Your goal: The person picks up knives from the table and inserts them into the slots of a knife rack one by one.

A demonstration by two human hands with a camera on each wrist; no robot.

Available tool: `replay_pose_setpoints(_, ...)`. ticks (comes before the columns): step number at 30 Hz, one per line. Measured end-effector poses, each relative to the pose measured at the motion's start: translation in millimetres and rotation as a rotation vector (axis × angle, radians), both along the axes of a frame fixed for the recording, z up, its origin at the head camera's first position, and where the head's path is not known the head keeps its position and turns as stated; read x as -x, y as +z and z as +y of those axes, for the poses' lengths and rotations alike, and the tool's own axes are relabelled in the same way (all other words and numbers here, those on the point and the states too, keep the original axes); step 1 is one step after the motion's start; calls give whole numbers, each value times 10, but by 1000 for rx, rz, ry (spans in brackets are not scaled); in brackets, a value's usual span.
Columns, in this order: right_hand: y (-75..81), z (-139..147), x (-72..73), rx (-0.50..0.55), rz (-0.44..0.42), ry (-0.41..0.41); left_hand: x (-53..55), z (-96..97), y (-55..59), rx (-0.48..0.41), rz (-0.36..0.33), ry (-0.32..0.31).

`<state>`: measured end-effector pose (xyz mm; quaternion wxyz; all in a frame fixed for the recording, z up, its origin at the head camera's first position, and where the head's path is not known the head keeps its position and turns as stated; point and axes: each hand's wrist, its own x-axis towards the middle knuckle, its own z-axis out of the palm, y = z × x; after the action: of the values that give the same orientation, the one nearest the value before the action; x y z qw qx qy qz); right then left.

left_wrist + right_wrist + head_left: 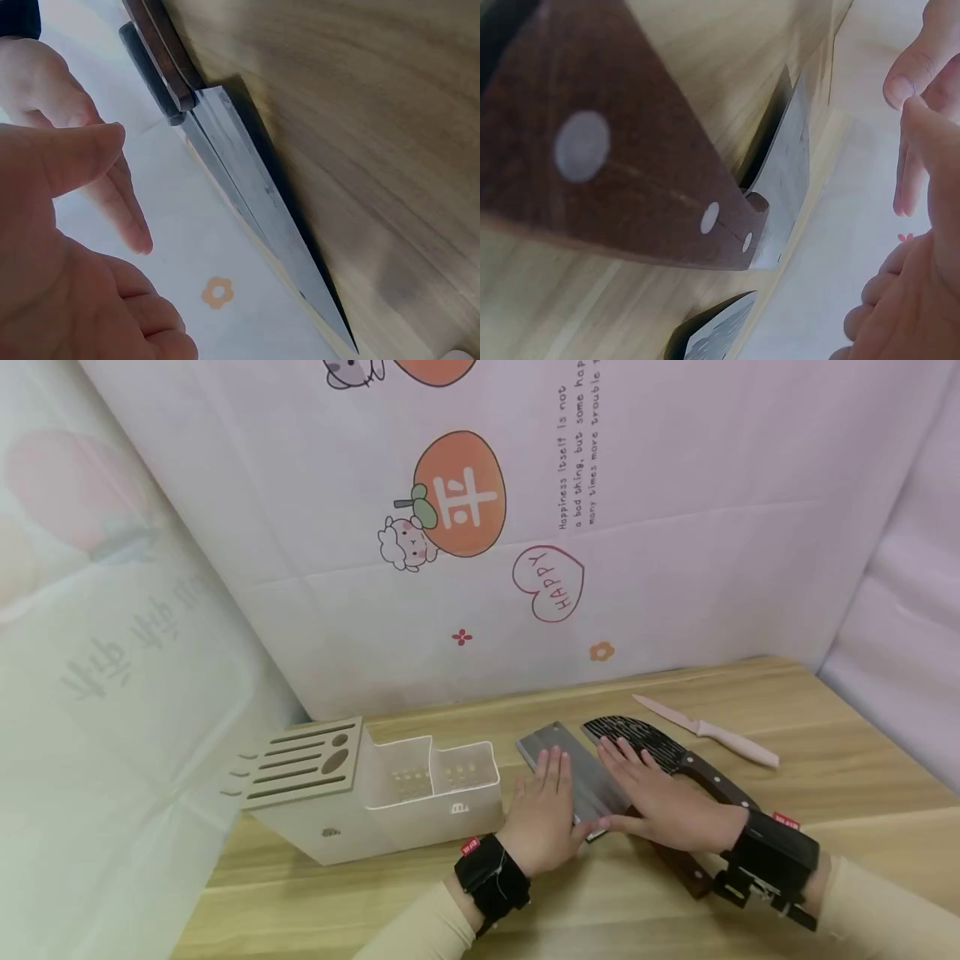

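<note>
My left hand [542, 820] is over the left side of a wide steel cleaver [594, 781], fingers extended. Opposite it, my right hand [670, 808] is spread above the cleaver's neck, its fingertips overlapping a second knife with a black patterned blade [645, 739]. The two thumbs meet near the cleaver's lower edge. Neither hand grips anything; in the left wrist view there is a gap between my palm [67, 270] and the cleaver's blade [259, 199]. The cleaver's brown riveted handle [637, 172] fills much of the right wrist view.
A white knife block [427, 833] with slots and two open compartments stands at the left. Beyond the two large knives lies a pale pink paring knife [731, 739]. A printed white cloth [675, 568] hangs behind the wooden table [600, 918].
</note>
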<state>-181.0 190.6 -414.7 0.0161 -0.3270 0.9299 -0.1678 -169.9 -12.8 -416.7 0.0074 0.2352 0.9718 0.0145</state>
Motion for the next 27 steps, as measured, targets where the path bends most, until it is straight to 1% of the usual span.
replay_pose_setpoints(4, 9, 4, -14, 8, -7, 28, -25, -21, 20, 22, 4, -39)
replay_pose_setpoints(8, 19, 27, -54, 42, -14, 65, -52, -52, 36, 29, 2, -98)
replay_pose_setpoints(11, 30, 43, -95, 61, 17, 117, -61, -96, 34, 11, 9, -146)
replay_pose_setpoints(13, 44, 55, -124, 67, 59, 164, -78, -144, 40, -12, 11, -182)
replay_pose_setpoints(15, 68, 71, -146, 63, 110, 205, -111, -216, 54, -44, -1, -211)
replay_pose_setpoints(17, 95, 97, -169, 58, 158, 236, -172, -316, 81, -80, -25, -231)
replay_pose_setpoints(19, 112, 138, -188, 57, 206, 262, -256, -444, 111, -121, -53, -244)
replay_pose_setpoints(20, 116, 166, -196, 64, 212, 274, -307, -520, 129, -141, -70, -248)
replay_pose_setpoints(23, 109, 263, -217, 81, 233, 318, -469, -785, 181, -204, -121, -251)
replay_pose_setpoints(26, 82, 371, -220, 82, 241, 350, -612, -1091, 234, -282, -138, -268)
replay_pose_setpoints(27, 73, 405, -220, 69, 258, 354, -655, -1199, 253, -311, -138, -270)
